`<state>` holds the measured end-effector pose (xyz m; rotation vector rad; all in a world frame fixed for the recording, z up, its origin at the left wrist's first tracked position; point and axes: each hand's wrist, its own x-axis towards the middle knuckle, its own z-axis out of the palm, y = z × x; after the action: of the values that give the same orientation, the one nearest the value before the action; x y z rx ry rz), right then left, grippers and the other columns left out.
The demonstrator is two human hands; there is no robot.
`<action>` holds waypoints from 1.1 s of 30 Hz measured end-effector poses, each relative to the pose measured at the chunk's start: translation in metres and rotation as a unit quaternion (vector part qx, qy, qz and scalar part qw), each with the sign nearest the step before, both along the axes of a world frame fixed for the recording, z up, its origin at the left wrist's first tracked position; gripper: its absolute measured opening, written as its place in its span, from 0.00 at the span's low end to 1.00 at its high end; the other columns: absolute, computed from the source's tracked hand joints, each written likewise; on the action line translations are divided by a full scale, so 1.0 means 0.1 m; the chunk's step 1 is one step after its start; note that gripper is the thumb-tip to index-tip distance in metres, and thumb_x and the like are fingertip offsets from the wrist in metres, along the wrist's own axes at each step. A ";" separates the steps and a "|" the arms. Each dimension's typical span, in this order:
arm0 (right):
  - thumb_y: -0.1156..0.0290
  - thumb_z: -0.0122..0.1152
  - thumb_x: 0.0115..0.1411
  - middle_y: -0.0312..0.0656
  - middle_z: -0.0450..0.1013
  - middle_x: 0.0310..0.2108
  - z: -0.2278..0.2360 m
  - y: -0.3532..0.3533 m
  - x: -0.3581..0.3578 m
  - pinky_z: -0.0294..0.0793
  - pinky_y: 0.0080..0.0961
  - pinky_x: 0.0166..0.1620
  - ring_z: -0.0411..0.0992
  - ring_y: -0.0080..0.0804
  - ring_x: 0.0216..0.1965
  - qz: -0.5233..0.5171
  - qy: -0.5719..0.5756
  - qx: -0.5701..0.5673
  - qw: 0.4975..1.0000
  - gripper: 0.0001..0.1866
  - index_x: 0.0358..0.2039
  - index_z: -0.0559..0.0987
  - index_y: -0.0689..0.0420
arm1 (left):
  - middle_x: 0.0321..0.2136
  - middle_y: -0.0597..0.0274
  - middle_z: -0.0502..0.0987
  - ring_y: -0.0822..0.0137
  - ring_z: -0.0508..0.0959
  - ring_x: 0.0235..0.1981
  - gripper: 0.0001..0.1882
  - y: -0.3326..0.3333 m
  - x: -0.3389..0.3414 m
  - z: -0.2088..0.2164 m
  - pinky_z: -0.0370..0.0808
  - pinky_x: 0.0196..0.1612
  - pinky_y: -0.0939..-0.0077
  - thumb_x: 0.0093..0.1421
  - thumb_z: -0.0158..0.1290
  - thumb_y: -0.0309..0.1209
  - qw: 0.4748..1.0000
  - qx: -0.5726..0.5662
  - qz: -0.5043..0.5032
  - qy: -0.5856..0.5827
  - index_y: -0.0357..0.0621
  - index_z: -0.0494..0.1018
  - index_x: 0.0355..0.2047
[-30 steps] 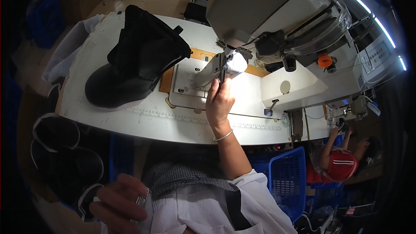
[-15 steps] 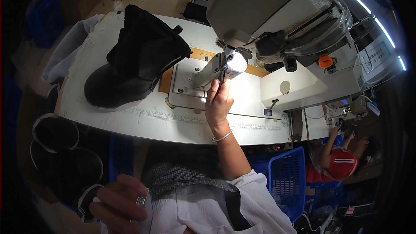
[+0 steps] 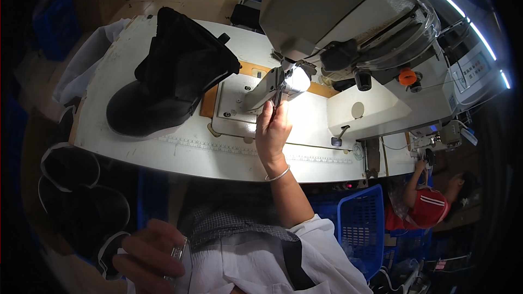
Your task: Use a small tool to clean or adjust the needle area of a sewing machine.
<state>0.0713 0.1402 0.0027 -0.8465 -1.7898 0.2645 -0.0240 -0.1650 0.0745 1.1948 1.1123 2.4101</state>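
Observation:
My right hand [image 3: 274, 125] is at the sewing machine's needle area [image 3: 289, 73], under its bright lamp. Thumb and fingers pinch a slim dark tool [image 3: 279, 97], whose tip is lost among the metal parts there. At the lower left, near my lap, my left hand [image 3: 150, 256] is curled round a small flat thing with a shiny, clear-looking edge [image 3: 182, 253]; its kind cannot be made out. A black boot [image 3: 169, 76] with a pale sole edge lies on the white table, left of the machine, and neither hand touches it.
The sewing machine head [image 3: 327, 11] overhangs the white table [image 3: 229, 166]. Several black boot pieces [image 3: 81, 212] hang at the left. A blue basket [image 3: 360, 228] stands below the table's right part. A co-worker in red [image 3: 427, 207] works at another machine.
My right hand has shifted slightly left, still pinching the slim tool at the needle area. My left hand and the boot stay put. The co-worker's hands have moved a little.

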 end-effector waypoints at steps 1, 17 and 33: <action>0.73 0.50 0.71 0.39 0.65 0.16 0.00 -0.01 -0.03 0.64 0.26 0.20 0.64 0.28 0.14 0.005 0.003 0.007 1.000 0.10 0.31 0.67 0.61 | 0.25 0.74 0.60 0.78 0.65 0.22 0.18 -0.01 0.03 0.00 0.71 0.40 0.82 0.59 0.60 0.25 0.999 0.019 0.000 -0.044 0.52 0.59 0.29; 0.74 0.52 0.70 0.43 0.67 0.16 0.00 0.00 -0.02 0.64 0.32 0.19 0.67 0.38 0.14 0.008 0.016 -0.021 1.000 0.09 0.30 0.67 0.61 | 0.26 0.75 0.58 0.81 0.59 0.22 0.13 -0.15 -0.08 -0.12 0.60 0.29 0.87 0.61 0.60 0.35 0.976 -0.182 0.089 0.076 0.53 0.63 0.31; 0.74 0.51 0.70 0.40 0.64 0.16 -0.02 -0.06 -0.08 0.63 0.28 0.21 0.62 0.30 0.15 0.060 0.095 -0.108 0.988 0.11 0.29 0.65 0.62 | 0.24 0.72 0.56 0.78 0.60 0.21 0.11 -0.18 -0.15 -0.18 0.65 0.35 0.84 0.67 0.50 0.31 0.991 -0.089 0.048 0.088 0.48 0.59 0.30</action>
<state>0.0634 0.1340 0.0004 -0.8352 -1.6551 0.6076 -0.0393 -0.1831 0.0566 1.3411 1.4357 2.2486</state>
